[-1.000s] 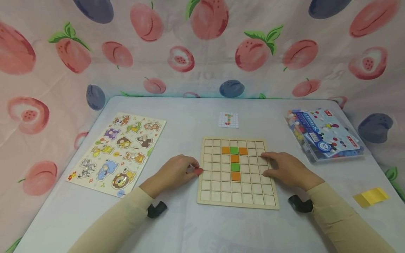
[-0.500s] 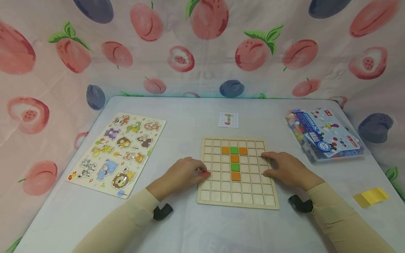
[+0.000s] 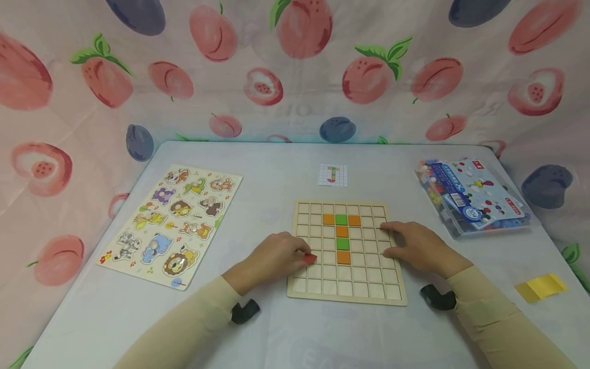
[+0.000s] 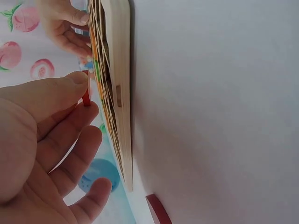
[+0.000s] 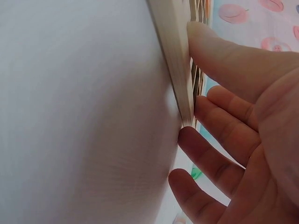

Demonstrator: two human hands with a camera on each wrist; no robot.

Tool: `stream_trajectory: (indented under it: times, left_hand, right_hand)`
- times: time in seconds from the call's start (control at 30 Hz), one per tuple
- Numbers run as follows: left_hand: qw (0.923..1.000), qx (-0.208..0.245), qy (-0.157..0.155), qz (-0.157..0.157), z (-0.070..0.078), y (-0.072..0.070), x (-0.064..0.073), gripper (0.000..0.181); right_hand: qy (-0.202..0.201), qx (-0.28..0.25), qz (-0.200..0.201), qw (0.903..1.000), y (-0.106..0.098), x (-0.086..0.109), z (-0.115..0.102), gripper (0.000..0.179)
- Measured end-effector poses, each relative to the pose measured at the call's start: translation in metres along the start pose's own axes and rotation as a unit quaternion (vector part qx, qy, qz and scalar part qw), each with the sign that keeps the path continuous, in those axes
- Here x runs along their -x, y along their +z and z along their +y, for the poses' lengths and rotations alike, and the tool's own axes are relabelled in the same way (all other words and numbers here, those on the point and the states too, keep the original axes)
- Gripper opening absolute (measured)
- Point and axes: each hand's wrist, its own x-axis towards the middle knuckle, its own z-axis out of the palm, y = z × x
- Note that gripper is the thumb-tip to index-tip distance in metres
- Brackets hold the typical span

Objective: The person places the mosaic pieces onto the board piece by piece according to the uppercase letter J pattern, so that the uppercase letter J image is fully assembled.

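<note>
My left hand (image 3: 274, 259) pinches a small red tile (image 3: 310, 259) between thumb and forefinger over the left part of a wooden grid board (image 3: 348, 300). In the left wrist view the red tile (image 4: 86, 91) stands on edge in the fingertips, with the other fingers loosely spread. Orange and green tiles (image 3: 342, 244) form a T in the board's cells. At the board's right edge rests my right hand (image 3: 417, 247); its thumb and fingertips touch the rim (image 5: 175, 51) with the fingers relaxed.
Behind the board lies a small card (image 3: 333, 175) with a coloured grid pattern. An animal puzzle board (image 3: 168, 225) is on the left, a clear plastic box (image 3: 475, 197) at the back right, a yellow paper (image 3: 540, 288) at right. Another red piece (image 4: 158, 210) lies on the table.
My left hand has moved right with the red tile, from the board's left edge to over its left cells. The right hand has stayed in place.
</note>
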Motion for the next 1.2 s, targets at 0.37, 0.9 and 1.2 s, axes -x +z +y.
stream_trajectory:
  times: [0.37,0.9,1.2]
  left_hand:
    - [0.9998,0.007,0.018,0.001,0.005,0.003,-0.002,0.017]
    - [0.9993,0.0,0.035,-0.013,0.015,0.009,-0.007,0.017]
    - [0.9985,0.001,0.054,-0.012,0.022,0.014,-0.01,0.015]
  right_hand:
    - [0.007,0.0,-0.002,1.0,0.001,0.0,-0.001,0.066]
    - [0.007,-0.001,-0.006,1.0,0.001,0.0,0.0,0.066]
    - [0.003,0.004,-0.003,1.0,0.001,-0.001,0.0,0.066]
